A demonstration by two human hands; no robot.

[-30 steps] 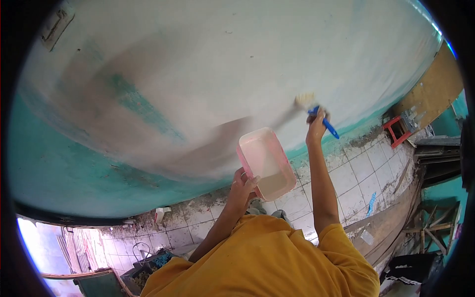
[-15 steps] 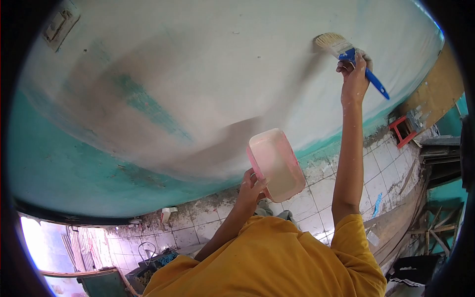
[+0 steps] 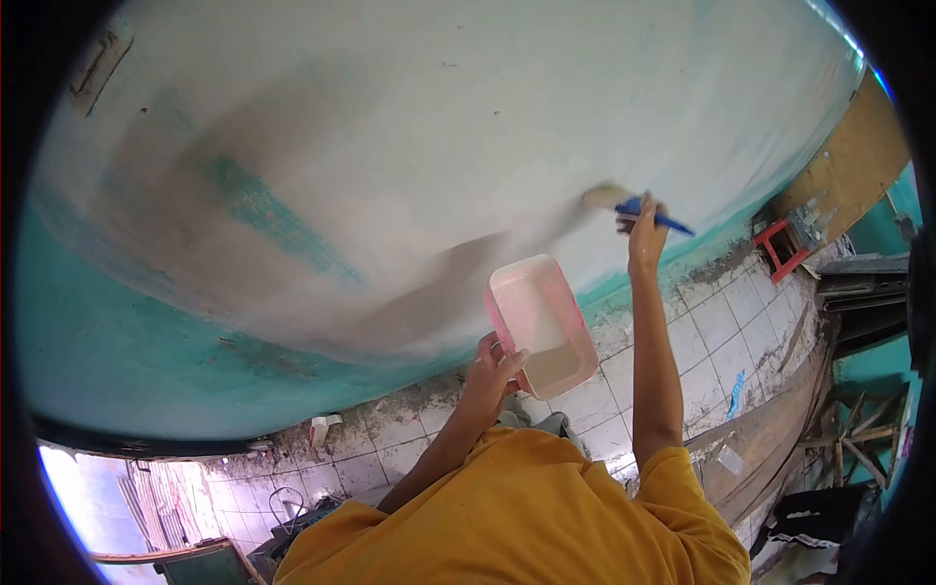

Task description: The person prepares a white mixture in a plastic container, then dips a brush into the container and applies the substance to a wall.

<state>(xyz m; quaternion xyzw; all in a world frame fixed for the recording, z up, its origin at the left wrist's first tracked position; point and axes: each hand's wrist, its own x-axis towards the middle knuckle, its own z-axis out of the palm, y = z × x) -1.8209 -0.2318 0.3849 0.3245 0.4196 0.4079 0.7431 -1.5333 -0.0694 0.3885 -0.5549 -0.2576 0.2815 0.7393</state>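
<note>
My right hand (image 3: 644, 232) grips a wide paintbrush (image 3: 673, 225) by its blue handle, and the pale bristles rest at the wall, slightly blurred. My left hand (image 3: 495, 375) holds a pink rectangular tub (image 3: 583, 336) by its near left edge, thumb over the rim. Whitish liquid lies in the tub's lower part. The wall (image 3: 419, 127) carries white paint over most of its surface, with a green patch (image 3: 273, 219) showing at the left and a green band along the bottom.
A red stool (image 3: 778, 250) stands by the wall at the right, near a brown board (image 3: 858, 151). Dirty white tiles (image 3: 717, 322) cover the floor. Wooden pieces (image 3: 863, 434) and a black item (image 3: 814, 517) lie at the lower right.
My right hand and the brush have moved down and left along the wall, nearer the tub. My left hand still holds the tub, and the view has shifted slightly.
</note>
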